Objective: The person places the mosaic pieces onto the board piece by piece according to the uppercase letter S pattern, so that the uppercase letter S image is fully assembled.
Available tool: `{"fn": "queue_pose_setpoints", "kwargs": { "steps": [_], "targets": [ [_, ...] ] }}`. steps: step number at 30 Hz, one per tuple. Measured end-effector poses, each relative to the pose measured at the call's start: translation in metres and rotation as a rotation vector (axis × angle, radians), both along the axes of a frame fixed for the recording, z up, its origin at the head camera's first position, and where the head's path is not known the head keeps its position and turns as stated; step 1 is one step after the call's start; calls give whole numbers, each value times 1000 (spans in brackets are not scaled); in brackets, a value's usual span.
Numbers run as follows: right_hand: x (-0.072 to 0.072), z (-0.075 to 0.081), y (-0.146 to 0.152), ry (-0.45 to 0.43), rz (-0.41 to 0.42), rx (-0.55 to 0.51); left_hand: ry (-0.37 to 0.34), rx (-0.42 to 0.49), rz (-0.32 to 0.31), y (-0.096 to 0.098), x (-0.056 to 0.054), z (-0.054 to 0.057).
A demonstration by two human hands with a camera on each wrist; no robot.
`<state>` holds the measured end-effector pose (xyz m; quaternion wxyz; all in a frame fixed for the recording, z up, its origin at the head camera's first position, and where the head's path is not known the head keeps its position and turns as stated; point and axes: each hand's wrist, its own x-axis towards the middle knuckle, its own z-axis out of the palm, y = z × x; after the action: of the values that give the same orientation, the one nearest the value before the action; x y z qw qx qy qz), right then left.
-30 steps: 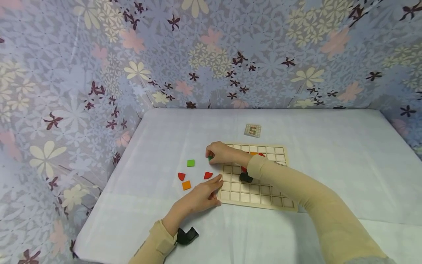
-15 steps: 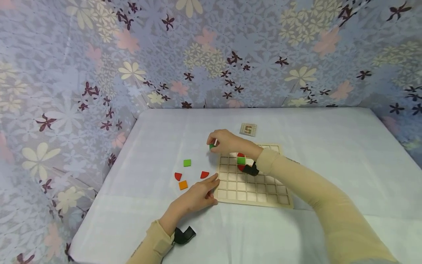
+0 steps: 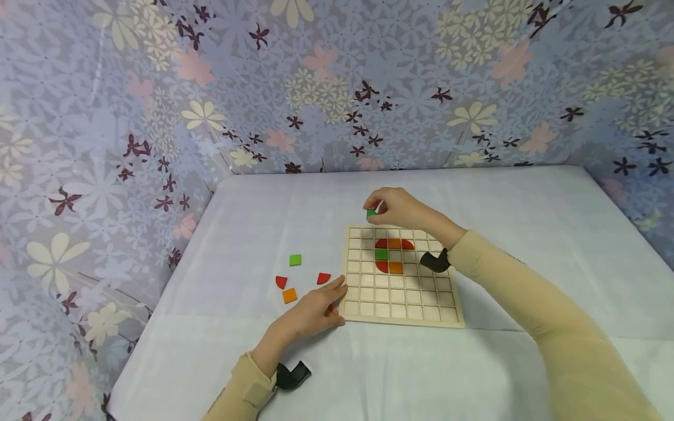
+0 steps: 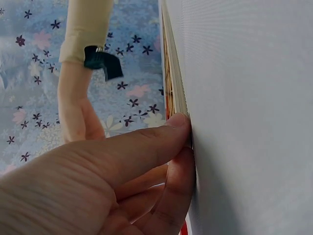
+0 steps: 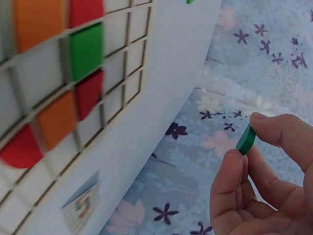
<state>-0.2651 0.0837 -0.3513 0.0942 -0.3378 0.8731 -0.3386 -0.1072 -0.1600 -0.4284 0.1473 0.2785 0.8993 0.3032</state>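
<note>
My right hand [image 3: 395,207] pinches a small green tile [image 5: 246,140] between thumb and fingertips, raised above the table near the far edge of a wooden grid board [image 3: 368,294]. Several tiles sit in the board's cells: red rounded ones, orange squares such as this orange tile [image 3: 394,243], and a green square [image 3: 381,254]. My left hand [image 3: 313,310] lies at the board's near-left side, fingertips and thumb touching its edge. In the left wrist view, the thumb [image 4: 178,121] rests against the board's side, close to the tabletop.
Left of the board lie a light green square [image 3: 295,260], two red rounded tiles, one this red piece [image 3: 323,278], and an orange square [image 3: 289,295]. A small patterned card [image 5: 80,210] lies beyond the board, hidden behind my right hand in the head view. Flowered fabric [image 3: 316,117] rises behind the table.
My right hand has lifted the green tile from the left of the board and carried it right and away, uncovering the tiles in the grid. My left hand stays at the board's edge.
</note>
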Motion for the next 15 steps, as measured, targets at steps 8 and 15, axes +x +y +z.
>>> {"fn": "queue_pose_setpoints", "kwargs": {
  "steps": [8,15],
  "targets": [
    [14,-13,30,-1,-21,-2,-5,1,3,-1,1,-1],
    [27,-26,50,-37,-48,12,1,5,-1,0,1,-2]
  ]
}}
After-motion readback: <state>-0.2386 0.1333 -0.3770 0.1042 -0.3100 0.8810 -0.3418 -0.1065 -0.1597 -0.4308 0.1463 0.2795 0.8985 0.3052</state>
